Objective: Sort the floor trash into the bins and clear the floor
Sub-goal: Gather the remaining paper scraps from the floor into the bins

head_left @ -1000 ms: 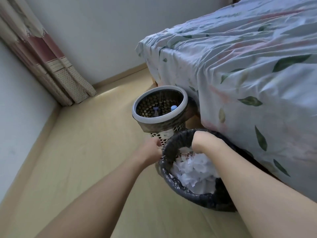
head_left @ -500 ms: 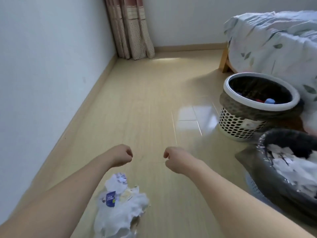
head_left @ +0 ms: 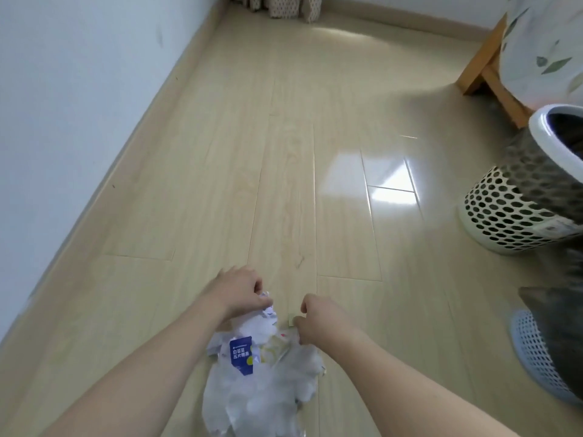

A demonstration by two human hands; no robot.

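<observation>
A heap of crumpled white paper and wrappers (head_left: 262, 376), one with a blue label, lies on the wooden floor between my forearms. My left hand (head_left: 239, 291) grips a crumpled white scrap at the heap's far edge. My right hand (head_left: 318, 316) has its fingers curled at the heap's right side and pinches a small pale green scrap (head_left: 290, 320). At the right stands a white perforated bin (head_left: 517, 212) with a grey liner. Nearer, at the right edge, a blue mesh bin (head_left: 536, 351) with a dark bag is partly cut off.
A white wall (head_left: 79, 105) with a skirting board runs along the left. A wooden bed leg (head_left: 485, 67) and a leaf-patterned sheet (head_left: 549, 42) are at the top right. Curtain hems (head_left: 284, 7) hang at the far end. Bare floor (head_left: 299, 152) stretches ahead.
The view has swung left and down from the bins to the floor heap. Both hands left the black-bagged bin, came down onto the heap and now grip scraps.
</observation>
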